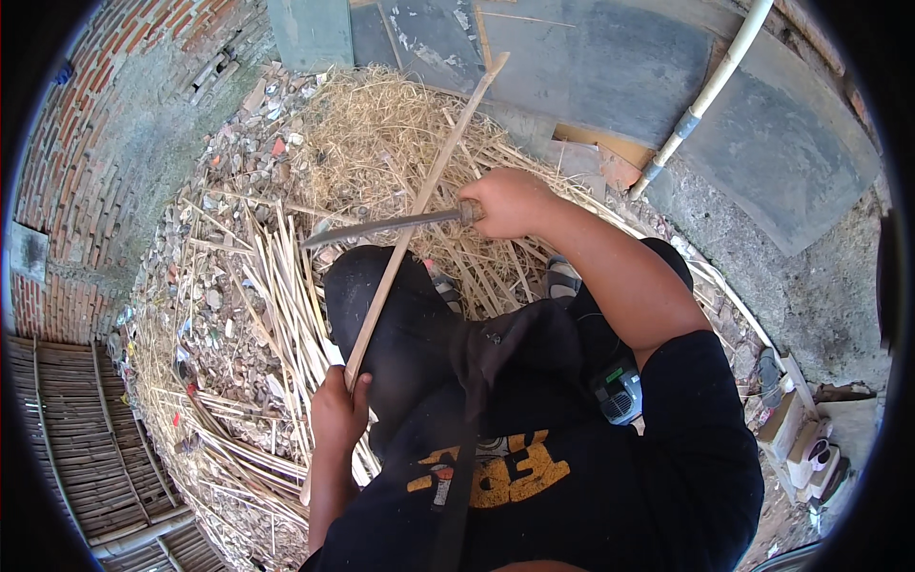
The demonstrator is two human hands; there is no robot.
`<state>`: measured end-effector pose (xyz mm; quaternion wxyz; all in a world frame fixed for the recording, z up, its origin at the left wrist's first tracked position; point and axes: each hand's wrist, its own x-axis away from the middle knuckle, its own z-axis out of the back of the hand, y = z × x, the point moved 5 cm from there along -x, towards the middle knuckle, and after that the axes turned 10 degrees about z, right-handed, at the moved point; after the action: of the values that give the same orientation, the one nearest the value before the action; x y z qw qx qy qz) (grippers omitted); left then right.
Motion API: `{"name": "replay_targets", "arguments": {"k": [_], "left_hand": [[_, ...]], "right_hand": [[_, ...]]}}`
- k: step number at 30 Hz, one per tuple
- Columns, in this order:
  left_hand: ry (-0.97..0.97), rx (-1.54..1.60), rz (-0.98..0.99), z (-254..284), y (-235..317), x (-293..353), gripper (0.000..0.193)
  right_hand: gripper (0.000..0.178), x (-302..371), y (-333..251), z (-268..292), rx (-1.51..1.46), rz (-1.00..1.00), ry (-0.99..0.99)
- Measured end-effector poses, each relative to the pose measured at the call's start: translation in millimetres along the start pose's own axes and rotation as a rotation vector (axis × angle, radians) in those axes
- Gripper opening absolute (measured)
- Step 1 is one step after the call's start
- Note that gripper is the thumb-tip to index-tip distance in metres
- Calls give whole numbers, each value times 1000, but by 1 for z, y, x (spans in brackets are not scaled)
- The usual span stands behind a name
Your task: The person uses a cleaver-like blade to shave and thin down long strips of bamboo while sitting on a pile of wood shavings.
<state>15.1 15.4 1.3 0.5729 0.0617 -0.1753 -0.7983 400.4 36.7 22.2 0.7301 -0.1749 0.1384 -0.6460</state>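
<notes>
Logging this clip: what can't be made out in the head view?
Knife handle: head view, mostly covered by the right hand.
Part of the wooden strip: head view, hidden by the left hand.
Sandals: head view, partly covered by the dark trousers.
Slatted screen: head view, cut off by the picture's dark rim.

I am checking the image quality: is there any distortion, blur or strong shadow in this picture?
Head view: the brick wall bows and the picture's corners are black; lighting is soft, without obvious hard shadows; the wooden strip looks fairly sharp.
</notes>
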Motion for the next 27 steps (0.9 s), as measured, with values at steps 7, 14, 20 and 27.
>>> {"name": "replay_targets", "arguments": {"k": [7, 14, 20, 27], "left_hand": [[-110, 76, 41, 1, -7, -8, 39], [-56, -16, 22, -2, 0, -18, 39], [-113, 24, 88, 2, -12, -7, 39], [-99, 10, 27, 7, -5, -11, 37]], "right_hand": [[30, -4, 7, -6, -148, -47, 88], [25, -12, 46, -10, -184, -108, 118], [30, -3, -13, 4, 25, -33, 3], [29, -1, 73, 8, -74, -263, 239]]}}
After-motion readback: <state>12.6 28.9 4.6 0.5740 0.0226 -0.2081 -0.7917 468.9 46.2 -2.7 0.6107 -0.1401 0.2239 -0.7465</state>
